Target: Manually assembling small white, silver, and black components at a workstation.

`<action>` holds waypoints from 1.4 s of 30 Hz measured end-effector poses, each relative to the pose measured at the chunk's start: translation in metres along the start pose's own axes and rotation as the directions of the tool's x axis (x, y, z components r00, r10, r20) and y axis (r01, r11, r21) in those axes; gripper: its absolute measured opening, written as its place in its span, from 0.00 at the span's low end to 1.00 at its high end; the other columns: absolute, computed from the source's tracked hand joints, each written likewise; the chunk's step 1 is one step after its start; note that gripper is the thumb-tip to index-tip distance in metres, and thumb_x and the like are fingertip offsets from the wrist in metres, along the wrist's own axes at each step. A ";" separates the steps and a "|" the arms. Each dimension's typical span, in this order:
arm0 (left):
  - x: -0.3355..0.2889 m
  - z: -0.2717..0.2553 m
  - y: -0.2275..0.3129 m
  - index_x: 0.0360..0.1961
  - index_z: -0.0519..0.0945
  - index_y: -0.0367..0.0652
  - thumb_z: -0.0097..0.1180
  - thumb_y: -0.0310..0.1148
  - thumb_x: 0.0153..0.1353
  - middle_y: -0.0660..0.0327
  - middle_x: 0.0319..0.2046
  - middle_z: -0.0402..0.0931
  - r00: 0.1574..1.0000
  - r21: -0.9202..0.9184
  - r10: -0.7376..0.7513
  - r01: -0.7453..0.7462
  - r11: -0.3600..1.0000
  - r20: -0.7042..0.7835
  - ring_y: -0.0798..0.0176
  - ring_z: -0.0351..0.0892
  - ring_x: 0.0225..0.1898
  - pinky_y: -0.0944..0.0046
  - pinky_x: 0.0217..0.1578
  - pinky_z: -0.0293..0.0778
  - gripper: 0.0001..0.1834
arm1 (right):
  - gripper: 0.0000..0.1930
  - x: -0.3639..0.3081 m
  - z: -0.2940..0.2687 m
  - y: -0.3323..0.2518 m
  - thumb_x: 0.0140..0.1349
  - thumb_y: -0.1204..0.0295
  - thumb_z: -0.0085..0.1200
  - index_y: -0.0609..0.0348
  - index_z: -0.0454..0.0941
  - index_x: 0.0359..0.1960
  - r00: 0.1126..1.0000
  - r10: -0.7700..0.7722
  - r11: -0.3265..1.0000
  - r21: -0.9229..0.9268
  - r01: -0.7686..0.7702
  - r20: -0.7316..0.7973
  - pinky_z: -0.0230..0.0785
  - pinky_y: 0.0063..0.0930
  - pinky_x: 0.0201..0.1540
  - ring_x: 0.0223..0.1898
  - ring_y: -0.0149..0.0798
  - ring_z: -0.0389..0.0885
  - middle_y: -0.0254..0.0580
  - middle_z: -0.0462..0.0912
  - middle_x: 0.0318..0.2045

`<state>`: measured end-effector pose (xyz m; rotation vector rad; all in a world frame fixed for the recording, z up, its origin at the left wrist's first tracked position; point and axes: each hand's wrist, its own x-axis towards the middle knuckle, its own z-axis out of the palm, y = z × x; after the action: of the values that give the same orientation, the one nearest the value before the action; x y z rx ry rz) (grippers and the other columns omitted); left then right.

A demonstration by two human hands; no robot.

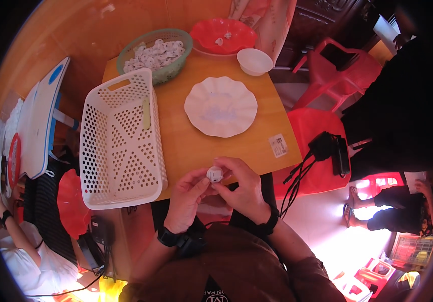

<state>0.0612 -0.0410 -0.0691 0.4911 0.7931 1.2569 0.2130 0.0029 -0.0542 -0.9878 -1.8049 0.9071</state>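
I hold a small white plastic part (pixel 215 174) between both hands at the near edge of the wooden table (pixel 256 141), just above my lap. My left hand (pixel 186 199) pinches it from the left with thumb and fingertips, and my right hand (pixel 244 187) closes on it from the right and above, fingers curled over its top. The part looks smooth, rounded and hard.

To the left of my hands, touching the near table edge, sits a white perforated plastic basket (pixel 121 141), rectangular with round holes in its walls and floor; a pale yellowish strip (pixel 146 113) leans inside against its right wall. Beyond my hands, in the middle of the table, lies a white scalloped plate (pixel 220 106), shallow and glossy. At the far left corner stands a green woven-pattern basket (pixel 168 70) heaped with small white pieces (pixel 153 54). Right of it is a red scalloped bowl (pixel 223 35) with a few white pieces in it, and near that a small white bowl (pixel 254 61). Nothing stands between my hands and the plate. A white sticker (pixel 278 145) is stuck near the table's right edge. Off to the right a black device with cables (pixel 329 151) rests on a red plastic stool (pixel 317 136).
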 end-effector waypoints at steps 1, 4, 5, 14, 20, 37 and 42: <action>0.001 0.000 0.000 0.51 0.73 0.36 0.51 0.28 0.64 0.55 0.47 0.76 1.000 0.013 0.005 -0.004 1.000 -0.004 0.64 0.77 0.46 0.63 0.47 0.75 0.15 | 0.24 0.001 0.000 0.001 0.45 0.80 0.62 0.60 0.73 0.47 1.000 -0.001 1.000 0.000 0.001 -0.003 0.72 0.34 0.44 0.43 0.49 0.78 0.48 0.77 0.42; 0.004 0.000 -0.001 0.51 0.73 0.35 0.50 0.28 0.65 0.55 0.47 0.76 1.000 0.025 0.017 -0.017 1.000 -0.013 0.64 0.77 0.46 0.64 0.47 0.76 0.15 | 0.24 0.005 -0.002 0.003 0.45 0.80 0.62 0.60 0.73 0.47 0.999 -0.040 0.999 0.000 0.040 0.007 0.72 0.35 0.43 0.42 0.50 0.77 0.49 0.77 0.42; 0.004 0.000 -0.001 0.51 0.73 0.34 0.50 0.28 0.65 0.55 0.47 0.76 1.000 0.021 0.023 -0.023 1.000 -0.021 0.64 0.77 0.45 0.64 0.46 0.76 0.15 | 0.24 0.005 -0.002 0.003 0.44 0.80 0.62 0.60 0.73 0.47 0.999 -0.045 0.999 -0.019 0.045 0.013 0.72 0.35 0.43 0.42 0.50 0.77 0.49 0.77 0.42; 0.005 0.002 0.001 0.50 0.73 0.34 0.49 0.29 0.65 0.55 0.46 0.76 0.999 0.045 -0.018 0.020 0.999 -0.033 0.64 0.78 0.45 0.65 0.44 0.76 0.15 | 0.24 0.006 -0.001 0.007 0.44 0.78 0.62 0.59 0.73 0.47 0.998 -0.044 0.993 -0.108 0.049 0.052 0.72 0.36 0.41 0.40 0.48 0.77 0.47 0.78 0.38; 0.008 -0.001 0.001 0.48 0.74 0.35 0.49 0.29 0.65 0.57 0.45 0.77 0.998 0.050 -0.028 0.031 0.998 -0.056 0.66 0.78 0.43 0.66 0.42 0.77 0.13 | 0.24 0.009 0.001 0.009 0.44 0.77 0.62 0.59 0.72 0.47 0.998 -0.024 0.987 -0.157 0.034 0.066 0.73 0.35 0.39 0.38 0.47 0.78 0.46 0.78 0.37; 0.008 -0.010 0.003 0.47 0.74 0.38 0.50 0.29 0.65 0.60 0.39 0.75 0.992 0.089 -0.036 0.048 0.995 -0.125 0.65 0.77 0.38 0.65 0.38 0.76 0.11 | 0.24 0.025 -0.036 0.044 0.44 0.79 0.62 0.60 0.74 0.47 0.990 0.119 0.944 -0.301 -0.137 -0.075 0.73 0.32 0.39 0.37 0.42 0.79 0.43 0.79 0.39; 0.010 -0.010 0.001 0.47 0.74 0.39 0.51 0.30 0.65 0.60 0.40 0.75 0.993 0.093 -0.035 0.046 0.995 -0.112 0.66 0.77 0.38 0.67 0.38 0.75 0.11 | 0.25 0.029 -0.042 0.056 0.44 0.80 0.61 0.59 0.72 0.48 0.982 0.109 0.947 -0.284 -0.150 -0.154 0.72 0.33 0.43 0.41 0.44 0.78 0.44 0.79 0.40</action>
<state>0.0539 -0.0318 -0.0771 0.4837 0.9551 1.2199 0.2566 0.0605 -0.0781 -1.3379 -1.8066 0.6398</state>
